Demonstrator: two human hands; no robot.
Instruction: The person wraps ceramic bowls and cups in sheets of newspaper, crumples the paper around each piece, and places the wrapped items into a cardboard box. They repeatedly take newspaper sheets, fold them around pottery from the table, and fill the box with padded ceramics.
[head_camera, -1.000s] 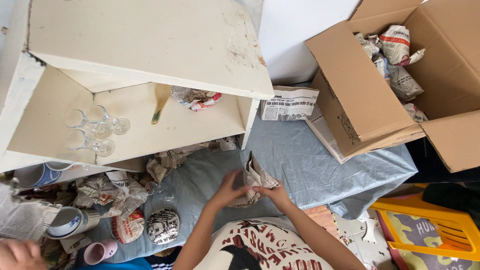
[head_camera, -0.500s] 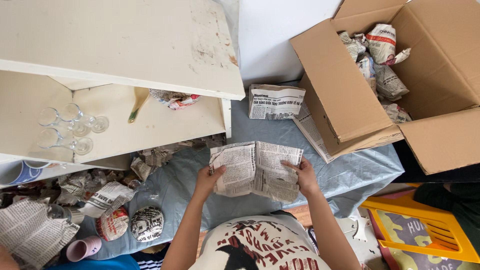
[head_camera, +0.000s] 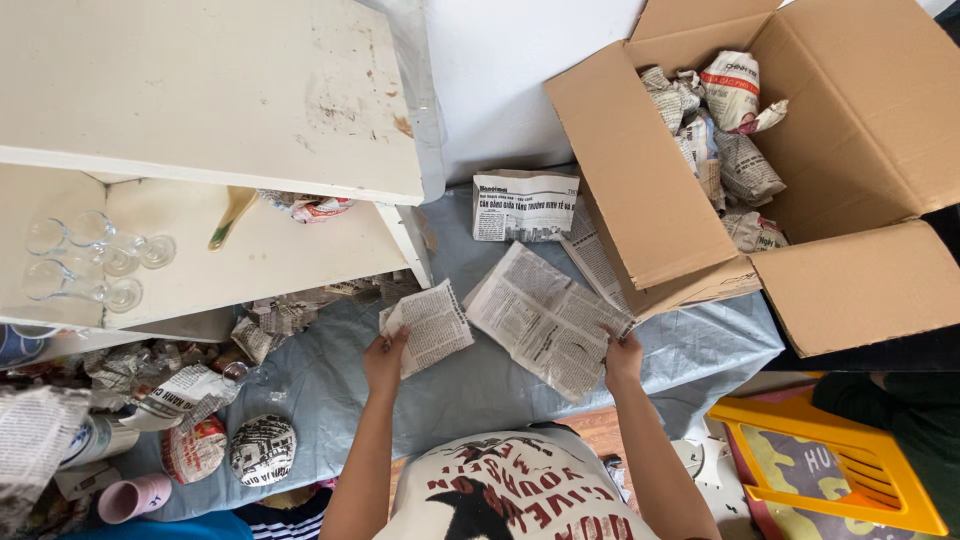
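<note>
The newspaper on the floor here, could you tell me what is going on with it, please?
A person holds two pieces of newspaper apart over a grey sheet. The left hand grips the smaller sheet; the right hand holds the edge of the larger sheet. A folded newspaper lies beyond, beside an open cardboard box holding paper-wrapped bundles. Glasses stand on a white shelf, with more wrapped items nearby.

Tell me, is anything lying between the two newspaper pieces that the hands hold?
No. The left hand holds the small newspaper piece, the right hand the large sheet; only bare blue-grey cloth shows between them.
</note>
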